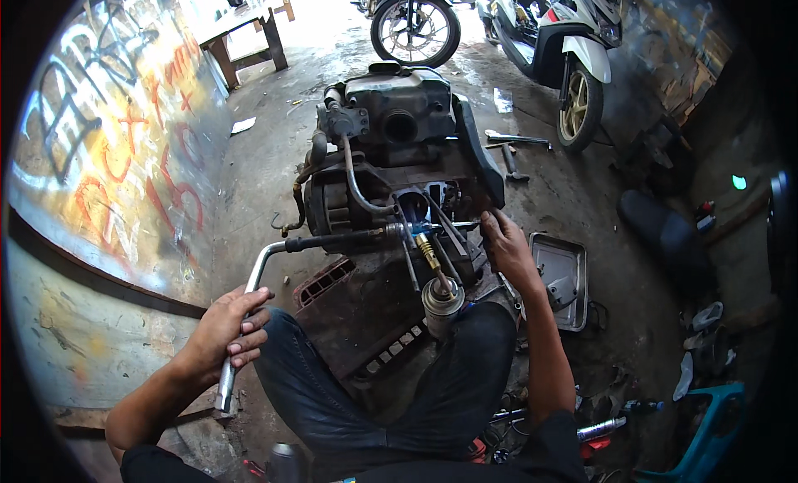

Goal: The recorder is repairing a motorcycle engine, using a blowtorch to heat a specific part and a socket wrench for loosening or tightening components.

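My left hand [229,333] is wrapped round the silver arm of an L-shaped socket wrench [256,271]. The wrench's dark long part reaches right to the crankshaft area of a partly opened engine [399,142], between my knees and the far motorbikes. My right hand [505,248] is closed at the engine's right side, on the end of a thin metal bar [457,226] that runs in toward the wrench's tip; its kind is hard to make out. Below the bar, a brass-coloured connecting rod [428,254] hangs with a round piston [442,298] at its lower end, close to my right knee.
A metal tray [580,267] with parts lies right of my right forearm. Beyond it are a hammer [513,165] and a wrench [519,139] on the floor. A scooter [573,59] and a motorbike wheel [416,30] stand ahead. A painted wall [125,150] rises on the left.
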Demonstrator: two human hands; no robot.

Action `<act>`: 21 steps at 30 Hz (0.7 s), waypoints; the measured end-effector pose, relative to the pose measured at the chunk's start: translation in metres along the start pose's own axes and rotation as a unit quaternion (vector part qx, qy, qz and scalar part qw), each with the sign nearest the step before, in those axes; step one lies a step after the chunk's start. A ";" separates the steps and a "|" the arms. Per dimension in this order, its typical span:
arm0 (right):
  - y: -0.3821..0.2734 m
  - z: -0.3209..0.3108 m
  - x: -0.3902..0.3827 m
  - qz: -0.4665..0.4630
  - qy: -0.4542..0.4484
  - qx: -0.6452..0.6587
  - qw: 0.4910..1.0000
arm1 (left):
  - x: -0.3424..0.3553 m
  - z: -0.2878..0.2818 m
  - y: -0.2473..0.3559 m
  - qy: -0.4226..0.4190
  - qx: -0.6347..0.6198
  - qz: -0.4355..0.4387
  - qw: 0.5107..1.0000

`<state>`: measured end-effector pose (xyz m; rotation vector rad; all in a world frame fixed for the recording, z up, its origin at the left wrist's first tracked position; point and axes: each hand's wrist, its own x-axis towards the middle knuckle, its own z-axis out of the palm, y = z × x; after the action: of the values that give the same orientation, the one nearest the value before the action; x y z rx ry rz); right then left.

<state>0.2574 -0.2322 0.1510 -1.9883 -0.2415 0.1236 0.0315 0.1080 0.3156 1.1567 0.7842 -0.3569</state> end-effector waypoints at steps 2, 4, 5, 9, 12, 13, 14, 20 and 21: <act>-0.001 -0.002 0.001 0.004 -0.005 -0.007 1.000 | -0.002 0.004 0.002 0.013 0.010 -0.002 1.000; -0.004 -0.003 0.001 0.006 -0.010 -0.013 1.000 | -0.003 0.007 0.002 0.036 0.021 0.002 0.999; -0.006 -0.004 0.000 0.012 -0.021 -0.013 1.000 | -0.004 0.009 0.002 0.037 0.022 0.003 0.999; -0.014 -0.007 -0.003 0.030 -0.029 -0.012 0.999 | -0.005 0.015 -0.004 0.049 0.020 0.036 0.998; -0.013 -0.007 -0.002 0.027 -0.027 0.006 0.999 | -0.005 0.017 -0.007 0.066 0.035 0.049 0.996; -0.013 -0.006 -0.002 0.027 -0.027 0.007 0.999 | -0.005 0.017 -0.008 0.072 0.043 0.057 0.995; -0.012 -0.005 -0.002 0.039 -0.028 0.034 0.998 | -0.006 0.016 -0.008 0.072 0.044 0.058 0.995; -0.018 -0.002 -0.002 0.099 -0.033 0.102 0.989 | -0.009 0.015 -0.010 0.068 0.121 0.061 0.988; -0.020 -0.003 -0.002 0.123 -0.033 0.133 0.983 | -0.011 0.017 -0.011 0.084 0.142 0.055 0.985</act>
<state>0.2535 -0.2275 0.1701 -1.7417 -0.0179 0.3626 0.0235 0.0865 0.3194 1.5073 0.8308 -0.2880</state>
